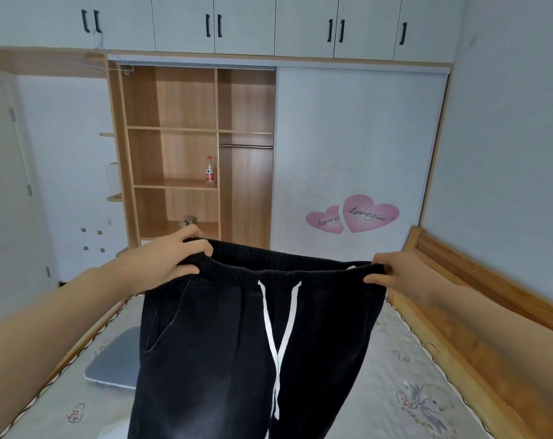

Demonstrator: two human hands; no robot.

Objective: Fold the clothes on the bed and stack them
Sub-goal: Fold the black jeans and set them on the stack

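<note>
1. One pair of black trousers [218, 350] hung in the air above the bed [379, 369], held up by the waistband and spread wide between two hands.
2. The cloth looked like dark, slightly faded corduroy or denim; which one could not be told. The waistband was elastic and gathered, and one white drawstring [279, 327] fell from its middle in two strands that crossed lower down.
3. A slanted pocket opening showed on the left-hand side of the trousers. The legs ran out of the bottom edge of the view, so their ends were hidden.
4. The left hand [170, 258] gripped the left end of the waistband, fingers curled over its top edge and thumb beneath.
5. The right hand [398, 274] pinched the right end of the waistband, thumb in front, fingers behind the cloth.
6. One flat grey-blue cushion [116, 359] lay on the mattress, partly behind the trousers.
7. One bottle [209, 170] with a red label stood on a shelf of the open wardrobe [189, 99]. Two pink hearts [354, 215] marked its sliding door.
</note>
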